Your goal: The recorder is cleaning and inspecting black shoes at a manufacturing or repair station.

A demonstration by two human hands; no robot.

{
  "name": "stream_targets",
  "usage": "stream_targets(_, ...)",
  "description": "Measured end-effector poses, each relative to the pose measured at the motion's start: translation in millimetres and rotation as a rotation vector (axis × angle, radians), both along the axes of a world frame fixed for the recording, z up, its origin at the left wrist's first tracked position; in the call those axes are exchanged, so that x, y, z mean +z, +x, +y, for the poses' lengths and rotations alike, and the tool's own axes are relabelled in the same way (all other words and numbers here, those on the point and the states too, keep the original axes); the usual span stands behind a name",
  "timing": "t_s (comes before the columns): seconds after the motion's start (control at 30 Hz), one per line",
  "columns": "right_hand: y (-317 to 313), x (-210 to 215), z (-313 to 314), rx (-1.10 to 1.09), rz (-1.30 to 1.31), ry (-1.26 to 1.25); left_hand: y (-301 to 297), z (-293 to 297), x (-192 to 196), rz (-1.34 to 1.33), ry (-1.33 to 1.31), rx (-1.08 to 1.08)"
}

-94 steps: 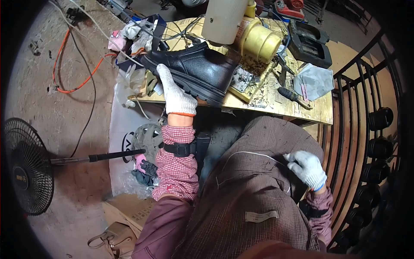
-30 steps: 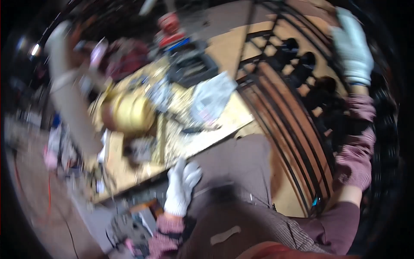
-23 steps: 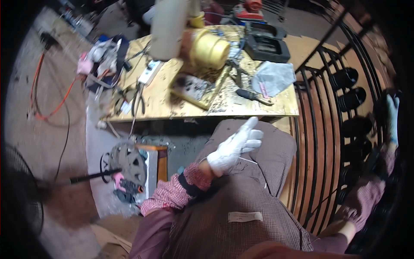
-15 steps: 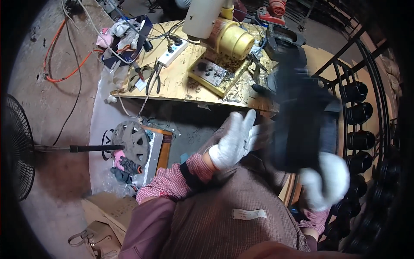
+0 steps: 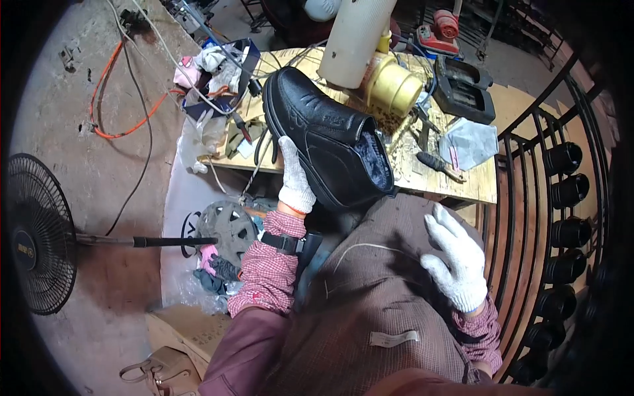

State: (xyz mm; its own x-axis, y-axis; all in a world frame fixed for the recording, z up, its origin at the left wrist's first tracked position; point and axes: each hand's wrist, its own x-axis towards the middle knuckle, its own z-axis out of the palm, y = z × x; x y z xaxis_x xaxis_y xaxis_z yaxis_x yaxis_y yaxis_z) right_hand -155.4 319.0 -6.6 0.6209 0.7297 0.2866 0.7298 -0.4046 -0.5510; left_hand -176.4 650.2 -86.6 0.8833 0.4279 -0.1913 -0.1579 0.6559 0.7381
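While left hand (image 5: 295, 179) fingers grip one black boot (image 5: 327, 138), right hand (image 5: 456, 259) fingers spread, one fan (image 5: 36, 232).

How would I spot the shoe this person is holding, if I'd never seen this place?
Find the cluttered wooden workbench. At its near edge, the white-gloved left hand props up a glossy black leather ankle boot with a fuzzy dark lining. It is the only footwear there, far larger than the surrounding tools.

Even daylight, sharp, dark fisheye rim

I see a black boot (image 5: 330, 142), white knit gloves on both hands, red-checked sleeves (image 5: 271, 277), a brown checked apron (image 5: 376, 297) and an orange cable (image 5: 125, 112).
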Motion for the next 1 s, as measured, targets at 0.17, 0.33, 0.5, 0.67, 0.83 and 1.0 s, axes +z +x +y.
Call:
stream_targets(0.17, -16.0, -21.5, -29.2, -0.209, 0.1, -0.056, 16.8, 16.2, 1.8, 0.067, 0.038, 0.021)
stream_targets(0.33, -17.6, -35.7, -37.7, -0.297, 0.202, -0.058, 18.5, 6.8, 27.5, 0.106, 0.066, 0.017)
stream_targets(0.5, 3.8, -31.2, -27.5, -0.238, 0.136, -0.088, 24.7, -5.2, 36.5, 0.108, 0.128, 0.031)
stream_targets(0.67, 29.4, -33.6, -18.7, -0.159, 0.079, -0.092, 27.7, 2.8, 42.8, 0.063, 0.096, 0.134)
stream_targets(0.83, 54.1, -34.2, -13.7, -0.17, 0.123, -0.051, 64.4, 20.5, 44.3, 0.024, 0.184, 0.454)
stream_targets(1.0, 68.0, -23.3, 14.4, -0.093, 0.072, -0.048, 86.7, 19.8, 62.4, 0.074, 0.188, 0.571)
